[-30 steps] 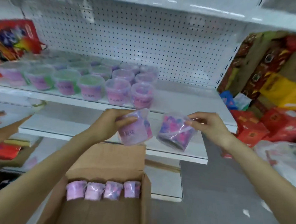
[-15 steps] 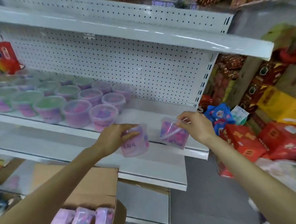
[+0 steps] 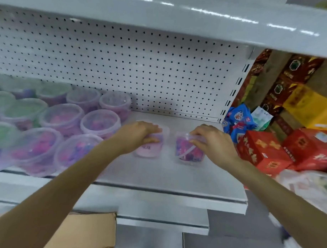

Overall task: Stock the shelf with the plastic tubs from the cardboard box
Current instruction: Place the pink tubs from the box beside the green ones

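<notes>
Half a second ago both tubs were in the air before the shelf edge; now they are down on the white metal shelf, right of the rows of clear plastic tubs already stocked. The left hand grips from above the pale pink translucent tub. The right hand holds the rim of the clear tub with purple and pink filling. Both seem to stand upright, a little apart. I judge that only the release remains. The brown cardboard box waits below.

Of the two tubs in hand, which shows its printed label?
The left tub, held by the left hand: its pink label faces the camera. The right tub, in the right hand, shows only mixed-colour contents.
</notes>
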`<act>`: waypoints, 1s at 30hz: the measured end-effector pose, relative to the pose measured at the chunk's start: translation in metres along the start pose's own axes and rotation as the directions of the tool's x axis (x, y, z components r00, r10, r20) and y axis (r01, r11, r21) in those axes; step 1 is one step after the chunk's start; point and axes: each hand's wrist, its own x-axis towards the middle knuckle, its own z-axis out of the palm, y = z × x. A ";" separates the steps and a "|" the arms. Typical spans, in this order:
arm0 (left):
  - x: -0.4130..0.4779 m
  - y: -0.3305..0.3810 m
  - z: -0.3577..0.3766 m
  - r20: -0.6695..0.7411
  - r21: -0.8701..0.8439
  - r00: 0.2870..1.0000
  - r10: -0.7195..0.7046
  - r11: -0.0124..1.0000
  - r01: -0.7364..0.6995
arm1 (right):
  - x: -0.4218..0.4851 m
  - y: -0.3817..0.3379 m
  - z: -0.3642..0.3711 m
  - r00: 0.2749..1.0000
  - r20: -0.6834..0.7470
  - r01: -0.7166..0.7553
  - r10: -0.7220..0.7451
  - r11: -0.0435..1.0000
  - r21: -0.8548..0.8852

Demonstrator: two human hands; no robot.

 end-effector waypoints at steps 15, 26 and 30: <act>0.024 -0.029 -0.008 0.133 0.240 0.983 -0.124 0.967 0.089 | 0.011 0.012 0.011 0.982 -0.001 0.190 -0.191 0.980 0.061; 0.034 -0.051 -0.013 0.154 0.366 0.983 -0.099 0.930 0.037 | 0.022 0.036 0.035 0.937 0.265 0.189 -0.229 0.968 0.168; 0.046 -0.061 -0.010 0.126 0.441 0.991 -0.038 0.897 -0.021 | 0.027 0.048 0.025 0.881 0.421 0.103 -0.215 0.957 0.272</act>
